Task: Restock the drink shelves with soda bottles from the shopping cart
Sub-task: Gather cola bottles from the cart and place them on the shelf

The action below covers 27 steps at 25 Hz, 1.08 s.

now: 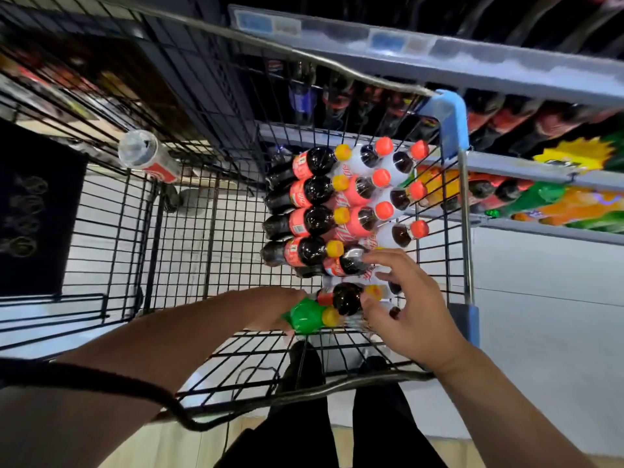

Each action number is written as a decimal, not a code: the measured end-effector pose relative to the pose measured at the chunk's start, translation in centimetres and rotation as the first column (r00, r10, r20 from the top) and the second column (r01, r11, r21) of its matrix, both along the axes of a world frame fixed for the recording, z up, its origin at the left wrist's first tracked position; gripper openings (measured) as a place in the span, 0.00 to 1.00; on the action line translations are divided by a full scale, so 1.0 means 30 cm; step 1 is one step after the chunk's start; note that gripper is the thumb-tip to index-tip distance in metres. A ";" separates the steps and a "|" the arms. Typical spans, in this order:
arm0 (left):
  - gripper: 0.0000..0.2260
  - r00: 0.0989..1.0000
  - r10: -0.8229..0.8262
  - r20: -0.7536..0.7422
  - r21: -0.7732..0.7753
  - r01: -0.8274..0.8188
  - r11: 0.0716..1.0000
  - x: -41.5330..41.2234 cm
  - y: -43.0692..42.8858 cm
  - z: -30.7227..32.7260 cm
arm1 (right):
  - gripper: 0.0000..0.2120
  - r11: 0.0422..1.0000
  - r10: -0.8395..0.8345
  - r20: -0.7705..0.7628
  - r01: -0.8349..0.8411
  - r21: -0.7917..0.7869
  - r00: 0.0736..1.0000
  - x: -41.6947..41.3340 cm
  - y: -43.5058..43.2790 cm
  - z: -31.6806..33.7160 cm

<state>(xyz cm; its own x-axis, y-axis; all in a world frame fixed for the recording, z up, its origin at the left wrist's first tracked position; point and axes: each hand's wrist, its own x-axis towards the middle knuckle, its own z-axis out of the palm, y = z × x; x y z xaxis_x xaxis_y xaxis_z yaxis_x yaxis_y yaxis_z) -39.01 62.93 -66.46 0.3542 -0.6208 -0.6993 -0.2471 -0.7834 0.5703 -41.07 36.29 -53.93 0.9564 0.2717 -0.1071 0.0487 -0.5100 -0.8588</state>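
My bare arms and dark trousers

Both my forearms are uncovered, with no sleeve showing down to my left hand (270, 307) or my right hand (410, 314). I wear no rings, watch or bands on either one. Below, my legs are in plain black trousers (337, 430), ending in dark shoes (304, 363).

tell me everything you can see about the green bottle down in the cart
The green bottle looks like glossy plastic with a yellow cap pointing right. It lies on its side on the wire floor of the shopping cart, nearest the person, below the rows of dark cola bottles. The left hand wraps its body from the left; the right hand reaches in just past its cap. Its base is hidden.
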 end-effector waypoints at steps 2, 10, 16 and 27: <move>0.23 0.995 0.095 0.009 -0.062 -0.095 0.994 0.020 0.024 0.052 | 0.20 1.000 -0.021 -0.042 0.022 0.017 0.999 0.004 0.001 -0.001; 0.25 0.818 0.567 -0.095 -0.408 -0.551 0.728 0.113 0.010 0.487 | 0.37 0.994 0.108 -0.365 -0.093 0.061 0.925 0.024 0.035 0.002; 0.20 0.636 0.731 -0.246 -0.493 -0.732 0.471 0.149 -0.122 0.591 | 0.30 0.977 -0.013 -0.400 0.097 0.190 0.916 0.037 0.109 0.002; 0.43 0.877 0.384 0.289 0.069 -0.419 0.905 0.206 0.045 0.057 | 0.26 0.921 -0.173 -0.516 0.323 0.217 0.839 0.012 0.001 -0.040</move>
